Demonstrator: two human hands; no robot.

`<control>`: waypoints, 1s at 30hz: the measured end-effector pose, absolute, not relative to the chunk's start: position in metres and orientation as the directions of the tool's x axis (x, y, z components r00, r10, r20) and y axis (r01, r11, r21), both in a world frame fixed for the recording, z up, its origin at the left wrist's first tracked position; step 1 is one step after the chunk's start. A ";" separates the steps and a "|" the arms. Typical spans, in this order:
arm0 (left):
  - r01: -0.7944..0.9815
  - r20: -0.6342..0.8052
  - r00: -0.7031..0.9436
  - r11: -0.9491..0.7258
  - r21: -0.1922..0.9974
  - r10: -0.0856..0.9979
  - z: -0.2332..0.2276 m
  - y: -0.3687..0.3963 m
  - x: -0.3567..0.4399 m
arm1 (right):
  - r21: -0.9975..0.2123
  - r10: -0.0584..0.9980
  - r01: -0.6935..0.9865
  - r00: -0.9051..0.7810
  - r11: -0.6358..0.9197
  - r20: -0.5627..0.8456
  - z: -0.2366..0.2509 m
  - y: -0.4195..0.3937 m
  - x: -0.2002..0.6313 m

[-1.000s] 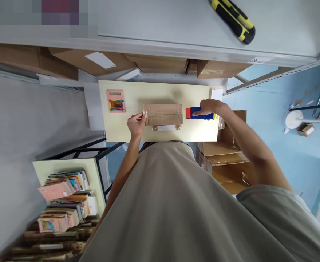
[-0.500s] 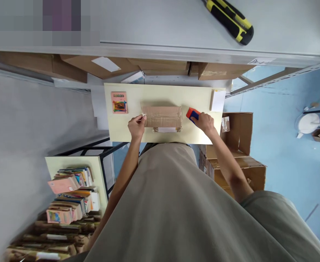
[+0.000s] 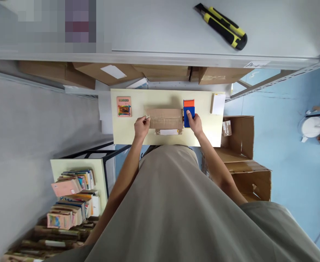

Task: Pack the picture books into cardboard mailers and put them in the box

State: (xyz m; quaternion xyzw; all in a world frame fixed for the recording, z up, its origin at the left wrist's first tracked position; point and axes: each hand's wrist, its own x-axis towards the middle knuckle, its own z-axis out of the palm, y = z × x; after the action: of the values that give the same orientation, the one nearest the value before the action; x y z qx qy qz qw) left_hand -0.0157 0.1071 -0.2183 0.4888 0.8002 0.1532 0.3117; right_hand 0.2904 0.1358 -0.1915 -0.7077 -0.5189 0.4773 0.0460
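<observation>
Left hand pinches tape end, barely visible; right hand grip clasps dispenser.

Illumination is bright, even and diffuse. The table shows only a soft shadow at 12 o'clock of the cardboard box. Wide-angle distortion bends lines toward the edges. A pixelated block sits at 11 o'clock.

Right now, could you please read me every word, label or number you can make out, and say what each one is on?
None can be read.
Pink card: colourful print, too small.
White label on the brown parcel: blurred.
Small label on the shelf edge: handwriting, illegible.
White sheet: nothing legible.
</observation>
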 end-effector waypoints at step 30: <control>0.462 0.523 0.069 -0.492 0.738 0.849 -0.027 0.265 0.034 | -0.161 0.964 0.950 -0.259 0.267 0.066 0.045 0.321 0.183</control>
State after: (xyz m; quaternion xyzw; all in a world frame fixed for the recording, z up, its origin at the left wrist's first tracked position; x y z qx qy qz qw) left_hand 0.0344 0.2651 -0.0274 0.7048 0.4652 0.4993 0.1939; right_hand 0.1827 0.3208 0.0450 -0.6040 -0.7922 0.0441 0.0753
